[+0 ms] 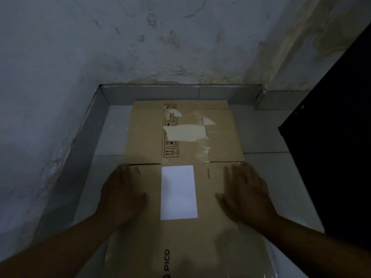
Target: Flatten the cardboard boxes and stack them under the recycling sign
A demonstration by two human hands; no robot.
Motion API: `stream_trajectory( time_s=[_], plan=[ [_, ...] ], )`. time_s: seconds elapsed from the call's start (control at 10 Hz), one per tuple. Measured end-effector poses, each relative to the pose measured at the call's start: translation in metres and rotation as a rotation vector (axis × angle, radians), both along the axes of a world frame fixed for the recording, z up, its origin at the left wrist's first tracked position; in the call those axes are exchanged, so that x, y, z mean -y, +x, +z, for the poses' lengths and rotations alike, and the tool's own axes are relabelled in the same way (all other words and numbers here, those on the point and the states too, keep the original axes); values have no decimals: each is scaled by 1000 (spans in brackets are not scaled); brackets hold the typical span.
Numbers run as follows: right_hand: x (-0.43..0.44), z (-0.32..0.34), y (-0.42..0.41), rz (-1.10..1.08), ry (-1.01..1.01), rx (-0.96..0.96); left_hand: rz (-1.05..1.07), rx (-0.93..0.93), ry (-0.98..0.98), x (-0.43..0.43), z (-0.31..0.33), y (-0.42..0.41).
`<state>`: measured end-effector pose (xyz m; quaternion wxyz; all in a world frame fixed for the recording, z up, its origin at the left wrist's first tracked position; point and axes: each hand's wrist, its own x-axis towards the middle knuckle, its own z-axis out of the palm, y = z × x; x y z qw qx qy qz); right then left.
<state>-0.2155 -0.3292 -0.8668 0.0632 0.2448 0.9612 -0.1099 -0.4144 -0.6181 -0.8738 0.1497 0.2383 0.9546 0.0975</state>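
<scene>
- Head view: flattened cardboard box [180, 197] lies on the floor [261, 137] in the corner, long axis running from me toward the far wall.
- My left hand [122, 193] and right hand [245, 191] rest spread, palms down, astride its white label [178, 192], equally near.
- Recycling sign not visible.
</scene>
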Motion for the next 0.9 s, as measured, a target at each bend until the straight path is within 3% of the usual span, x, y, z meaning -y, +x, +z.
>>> stream_trajectory(
  time_s=[0.1,0.2,0.3,0.7,0.9],
  plan=[
    [33,2,13,228,-40,152,-342,-2,-73,-3,-1,33],
    [47,-5,15,174,-125,327,-385,135,-158,-5,-8,48],
    [42,-9,4,161,-136,376,-374,147,-202,-12,-7,36],
    [17,-15,-56,69,-186,353,-408,114,-216,-41,-14,-16],
    [10,12,-78,78,-66,11,-267,-35,29,-53,8,-24]
  ],
)
